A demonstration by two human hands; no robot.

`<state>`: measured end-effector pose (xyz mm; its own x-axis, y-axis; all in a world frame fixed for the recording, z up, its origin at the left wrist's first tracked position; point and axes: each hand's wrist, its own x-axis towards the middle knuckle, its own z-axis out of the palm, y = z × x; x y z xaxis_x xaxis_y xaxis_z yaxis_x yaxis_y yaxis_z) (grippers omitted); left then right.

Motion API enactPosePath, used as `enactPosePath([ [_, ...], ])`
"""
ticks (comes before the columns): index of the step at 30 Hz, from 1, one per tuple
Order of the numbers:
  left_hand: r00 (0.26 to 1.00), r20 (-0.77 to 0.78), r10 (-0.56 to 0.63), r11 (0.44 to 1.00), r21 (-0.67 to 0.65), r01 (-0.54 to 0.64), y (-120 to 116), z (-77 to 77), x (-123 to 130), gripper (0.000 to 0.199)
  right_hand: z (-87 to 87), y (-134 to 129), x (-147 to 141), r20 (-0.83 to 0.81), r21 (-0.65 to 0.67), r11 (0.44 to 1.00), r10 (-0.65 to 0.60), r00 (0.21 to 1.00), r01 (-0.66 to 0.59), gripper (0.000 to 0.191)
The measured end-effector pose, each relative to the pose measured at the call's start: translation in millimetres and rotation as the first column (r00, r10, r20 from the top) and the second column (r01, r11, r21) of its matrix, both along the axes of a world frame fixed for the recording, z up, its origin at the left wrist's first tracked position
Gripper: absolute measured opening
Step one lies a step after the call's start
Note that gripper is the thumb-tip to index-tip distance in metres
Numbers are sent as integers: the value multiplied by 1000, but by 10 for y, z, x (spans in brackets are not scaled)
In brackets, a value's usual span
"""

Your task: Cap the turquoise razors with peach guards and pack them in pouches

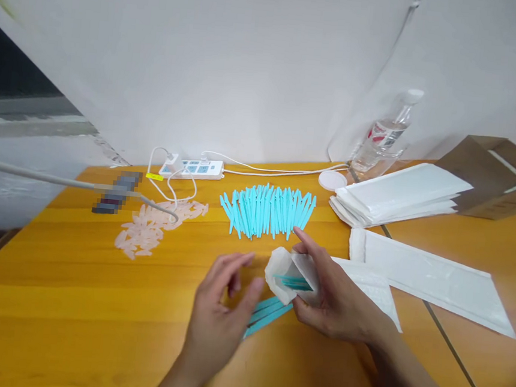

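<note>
My right hand (337,297) grips a white padded envelope (281,263), its mouth spread open toward me. Inside it lie several slim turquoise sticks (295,283), shaped like eyebrow razors. Left of that mouth, my left hand (218,316) is open, thumb and fingers apart, holding nothing that I can see. A few more loose turquoise sticks (269,316) rest on the table between my hands, partly hidden under the envelope. Farther back, a wide row of the same turquoise sticks (265,211) lies side by side.
On the right are a stack of white envelopes (397,194), a single envelope (435,281), a cardboard box (481,171) and a plastic bottle (385,135). Pale pink pieces (141,231), a power strip (197,169) with cables and a blurred dark object (117,193) lie on the left.
</note>
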<state>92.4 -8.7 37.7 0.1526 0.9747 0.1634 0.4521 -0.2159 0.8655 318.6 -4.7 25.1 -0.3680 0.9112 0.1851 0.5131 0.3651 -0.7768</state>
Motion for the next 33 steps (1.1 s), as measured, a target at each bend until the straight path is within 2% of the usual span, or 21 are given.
enactPosePath([
  [1,999,-47,-17,1000,-25,16,1,-40,-75,21,4,-2,4,10,6,1000,0,1000,0,103],
  [3,966,-187,-178,980,-127,156,-3,-115,-194,17,8,-5,7,32,13,1000,2,999,-3,104],
  [5,877,-340,-341,935,-220,278,-14,-176,-228,16,7,-6,3,47,8,1000,6,999,-6,103],
  [6,836,-402,-373,924,-242,296,-19,-197,-215,17,6,-6,0,49,4,1000,9,999,-9,103],
  [9,789,-496,-362,930,-252,268,-10,-225,-138,17,4,-4,-9,45,4,1000,18,999,-19,104],
  [13,795,-493,-355,929,-280,241,43,-216,-111,11,-3,-1,-9,44,10,1000,20,999,-20,103],
  [20,799,-475,-369,927,-246,282,65,-217,-126,14,-3,-1,0,37,4,1000,22,999,-22,104],
  [23,870,-387,-306,944,-243,225,83,-145,-293,15,-1,5,3,20,5,1000,10,1000,-10,103],
  [24,920,-312,-239,958,-230,171,96,-100,-371,14,-3,7,3,17,4,1000,9,1000,-9,104],
  [26,997,-73,-13,982,-191,-1,120,11,-500,18,-14,12,1,15,7,1000,18,1000,-18,105],
  [27,991,74,108,979,-181,-93,127,69,-527,32,-20,13,-2,16,9,1000,25,1000,-26,106],
  [28,956,212,204,970,-178,-168,127,121,-516,46,-25,12,-5,17,10,999,30,999,-31,106],
  [29,912,321,257,961,-182,-207,120,161,-466,56,-29,10,-9,17,11,999,31,999,-32,107],
  [31,873,417,254,964,-181,-195,90,197,-263,56,-29,4,-19,13,1,1000,25,1000,-25,107],
  [33,915,354,193,976,-161,-144,51,176,-4,43,-19,0,-26,-1,-19,1000,21,1000,-21,106],
])
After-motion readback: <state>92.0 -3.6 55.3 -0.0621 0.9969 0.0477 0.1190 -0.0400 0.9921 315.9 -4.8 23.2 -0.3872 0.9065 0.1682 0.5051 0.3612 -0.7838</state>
